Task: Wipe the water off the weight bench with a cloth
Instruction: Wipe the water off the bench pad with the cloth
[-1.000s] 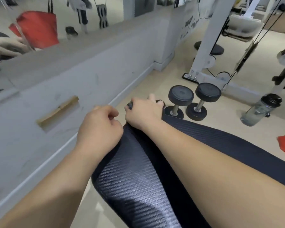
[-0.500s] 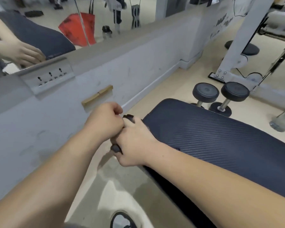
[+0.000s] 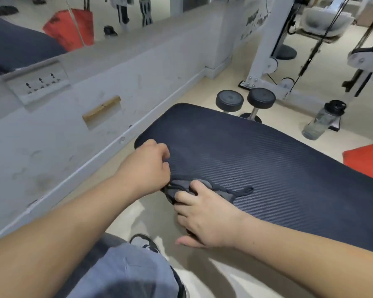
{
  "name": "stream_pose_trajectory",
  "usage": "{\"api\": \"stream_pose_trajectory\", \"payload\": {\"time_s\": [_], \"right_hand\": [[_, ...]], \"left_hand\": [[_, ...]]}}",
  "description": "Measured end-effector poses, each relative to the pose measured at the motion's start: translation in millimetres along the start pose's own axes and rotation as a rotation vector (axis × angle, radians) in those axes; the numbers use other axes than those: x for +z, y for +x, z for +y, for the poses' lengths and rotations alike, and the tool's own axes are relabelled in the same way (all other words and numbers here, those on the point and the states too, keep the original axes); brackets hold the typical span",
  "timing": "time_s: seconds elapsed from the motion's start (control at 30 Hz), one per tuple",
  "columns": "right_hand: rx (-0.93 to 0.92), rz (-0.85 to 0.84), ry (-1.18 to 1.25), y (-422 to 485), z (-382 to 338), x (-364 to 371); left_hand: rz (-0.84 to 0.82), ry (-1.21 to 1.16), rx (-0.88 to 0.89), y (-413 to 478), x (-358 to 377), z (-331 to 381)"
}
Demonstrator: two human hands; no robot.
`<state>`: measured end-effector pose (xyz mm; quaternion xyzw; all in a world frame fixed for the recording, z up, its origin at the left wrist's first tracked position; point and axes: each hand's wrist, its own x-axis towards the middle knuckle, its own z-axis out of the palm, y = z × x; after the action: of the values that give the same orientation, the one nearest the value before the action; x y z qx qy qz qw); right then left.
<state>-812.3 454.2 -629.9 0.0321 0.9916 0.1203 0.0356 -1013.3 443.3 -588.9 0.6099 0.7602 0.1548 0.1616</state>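
Our left hand (image 3: 144,166) pinches one end of the crumpled dark grey cloth (image 3: 223,191) at the near edge of the weight bench (image 3: 267,158); our right hand (image 3: 207,214) presses it with straight fingers. Ribbed padding lies open beyond.

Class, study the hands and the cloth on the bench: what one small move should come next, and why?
Probably push the cloth away along the weight bench with the right hand. It lies bunched at the pad's near edge under that hand's flat fingers, the left hand seems to grip its end, and most of the pad lies beyond.
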Motion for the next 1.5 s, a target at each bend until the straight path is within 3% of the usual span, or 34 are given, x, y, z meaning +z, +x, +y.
{"api": "stream_pose_trajectory", "payload": {"time_s": [0.13,0.33,0.43,0.5,0.6,0.67,0.73,0.77,0.83,0.9,0.97,1.03,1.17,1.3,1.4,1.5], "right_hand": [[0.085,0.021,0.060,-63.1,-17.9,0.6],[0.109,0.066,-0.125,-153.6,-28.0,2.7],[0.279,0.116,0.024,-174.7,-27.3,-6.0],[0.523,0.219,0.346,-170.3,-23.2,-21.1],[0.946,0.585,1.211,-142.9,-10.1,-53.4],[1.025,0.717,1.800,-118.2,2.3,-71.9],[1.035,0.746,2.103,-92.1,14.3,-83.5],[1.097,0.720,2.011,-80.3,21.5,-79.3],[1.283,0.535,1.426,-60.3,39.2,-64.4],[1.299,0.429,0.963,-49.6,57.0,-54.4],[1.259,0.401,0.855,-48.7,75.1,-49.4],[1.246,0.285,0.760,-51.1,89.6,-45.7],[1.221,0.165,0.691,-63.2,117.0,-31.0],[1.192,0.145,0.704,-81.2,146.7,-16.2],[1.282,0.096,0.583,-99.0,169.2,-4.3],[1.425,-0.041,0.456,-127.9,190.3,9.0]], "left_hand": [[-0.065,-0.021,0.120,-36.2,23.4,28.7],[-0.203,0.001,0.155,-74.5,40.9,59.7],[-0.235,-0.085,0.153,-79.2,46.7,60.5],[-0.198,-0.183,0.132,-77.7,49.3,60.0],[-0.086,-0.607,-0.045,-71.3,43.9,69.0],[0.073,-0.843,-0.108,-64.1,31.2,73.5],[0.345,-0.749,-0.059,-59.1,17.3,70.8],[0.468,-0.620,0.015,-58.0,12.1,68.9],[0.553,-0.298,0.201,-58.0,9.4,69.3],[0.283,-0.004,0.281,-54.2,22.4,77.0],[-0.117,0.182,0.190,-48.1,47.8,90.1],[-0.290,0.240,0.098,-39.4,70.6,99.7],[-0.203,0.313,0.110,8.1,76.7,87.2],[-0.166,0.342,-0.157,85.7,44.6,41.0],[-0.156,0.304,-0.287,120.7,40.2,36.2],[-0.149,0.309,-0.244,145.5,54.9,65.4]]}}
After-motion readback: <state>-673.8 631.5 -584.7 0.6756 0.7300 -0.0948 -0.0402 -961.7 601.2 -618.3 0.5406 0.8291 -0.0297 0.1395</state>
